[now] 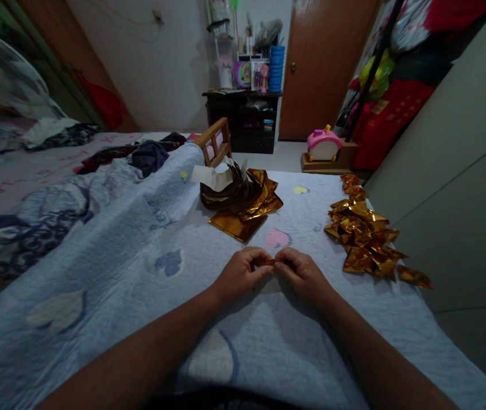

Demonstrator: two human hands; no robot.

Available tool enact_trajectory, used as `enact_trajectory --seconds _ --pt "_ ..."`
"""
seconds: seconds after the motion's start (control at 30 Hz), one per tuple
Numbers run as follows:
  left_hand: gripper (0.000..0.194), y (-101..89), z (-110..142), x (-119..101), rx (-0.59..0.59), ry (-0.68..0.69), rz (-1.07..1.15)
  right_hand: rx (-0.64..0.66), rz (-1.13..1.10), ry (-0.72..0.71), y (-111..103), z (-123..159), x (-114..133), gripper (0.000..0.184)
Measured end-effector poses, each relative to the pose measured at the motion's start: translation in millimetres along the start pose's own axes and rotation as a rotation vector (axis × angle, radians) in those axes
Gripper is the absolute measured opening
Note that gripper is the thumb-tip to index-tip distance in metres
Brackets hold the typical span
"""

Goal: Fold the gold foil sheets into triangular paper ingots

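Observation:
Both hands meet over the middle of the quilted bed cover. Between the fingertips of my left hand and my right hand is a small piece of gold foil paper, mostly hidden by the fingers. Each hand pinches one side of it. Beyond my left hand lies a fanned stack of foil paper, brown and gold, with a flat gold sheet at its near edge. Off to the right of my right hand sits a heap of folded gold paper pieces.
A wooden bed rail stands behind the paper stack. The bed cover's right edge runs close to a pale cabinet. Farther back are a dark shelf unit, a pink toy and a wooden door. Rumpled clothes lie left.

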State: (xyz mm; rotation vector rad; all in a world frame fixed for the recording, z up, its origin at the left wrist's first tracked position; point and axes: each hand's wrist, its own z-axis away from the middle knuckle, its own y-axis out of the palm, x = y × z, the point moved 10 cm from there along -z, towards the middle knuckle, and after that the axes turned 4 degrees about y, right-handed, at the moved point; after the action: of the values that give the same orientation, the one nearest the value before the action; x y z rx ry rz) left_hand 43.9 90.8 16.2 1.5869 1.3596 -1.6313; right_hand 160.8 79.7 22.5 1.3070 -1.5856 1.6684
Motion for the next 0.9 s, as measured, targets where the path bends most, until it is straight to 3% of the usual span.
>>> enact_trajectory --seconds 0.37,0.6,0.9 --pt "0.029 5.5 2.3 -4.0 0.041 0.017 -0.081 -0.044 -0.196 0.068 -3.5 1.4 1.2 0.018" --pt "0.028 13.9 3.7 -5.2 0.13 0.038 -0.128 -0.013 -0.14 0.048 -1.0 2.4 7.7 0.016" --pt "0.026 17.4 4.0 0.4 0.155 -0.007 -0.085 0.018 -0.113 0.022 4.2 3.0 10.1 0.019"
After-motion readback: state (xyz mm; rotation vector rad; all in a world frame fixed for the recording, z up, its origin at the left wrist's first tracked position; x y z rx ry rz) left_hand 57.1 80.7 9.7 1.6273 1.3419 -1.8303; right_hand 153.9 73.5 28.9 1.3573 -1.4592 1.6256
